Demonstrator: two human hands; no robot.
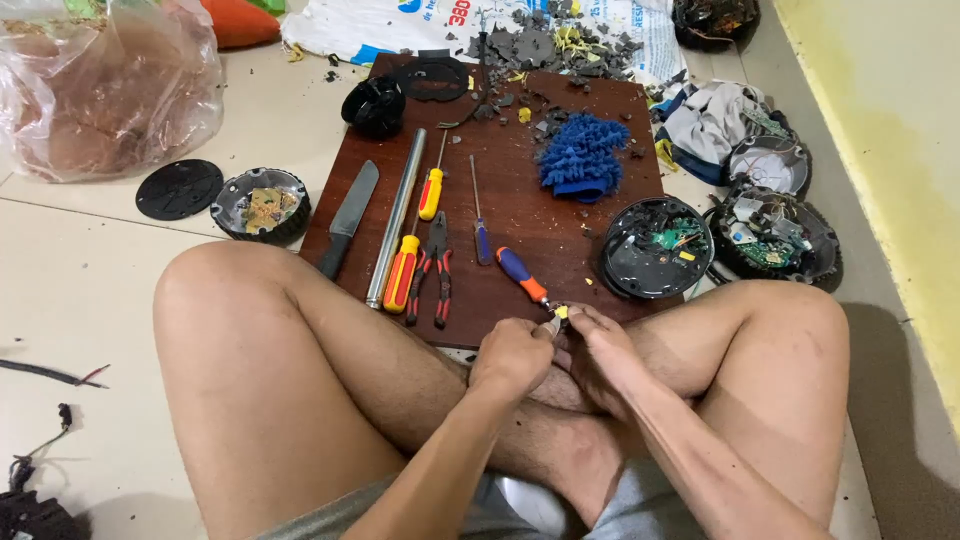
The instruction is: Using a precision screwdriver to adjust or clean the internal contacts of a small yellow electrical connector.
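I sit cross-legged on the floor with both hands together over my shins, at the near edge of a dark wooden board (pixel 520 215). My left hand (pixel 512 356) and my right hand (pixel 598 352) pinch a small part with a yellow piece (pixel 561 313) between the fingertips. The part is too small to identify. A blue and orange screwdriver (pixel 522 275) lies on the board, its tip close to my fingers.
On the board lie a knife (pixel 349 217), a metal tube (pixel 396 215), yellow and red screwdrivers (pixel 404 272), red pliers (pixel 432 268), a blue mop pad (pixel 583 157) and debris. Opened round black housings (pixel 656 248) with circuit boards sit right; a plastic bag (pixel 105 85) is far left.
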